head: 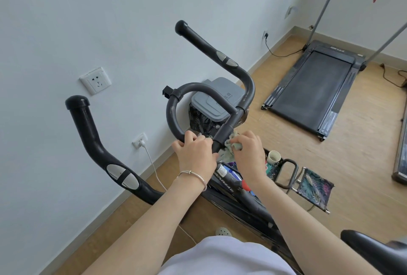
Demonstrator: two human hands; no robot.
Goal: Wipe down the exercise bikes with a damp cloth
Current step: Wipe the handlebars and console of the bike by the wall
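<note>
Saddle (374,250) lies nearest, behind and to the right of the grip, and the exercise bike (242,204) runs forward from it under both arms. At the stem (224,131), the left hand (196,153) curls its fingers round the base of the handlebar loop (174,118), apparently steadying it. Just right of it, the right hand (250,153) pinches a bunched pale-green cloth (233,143), pressed against the stem's right side. The wipe thus appears to be at the centre junction, early or midway by my reading. Nothing shows which parts are already clean, and the left horn (88,133), well left of the grip, the right horn (204,43) beyond it, and the saddle probably remain. Past the grip stands a grey bin (218,98); farther right, a treadmill (312,89). No second bike is in view.
</note>
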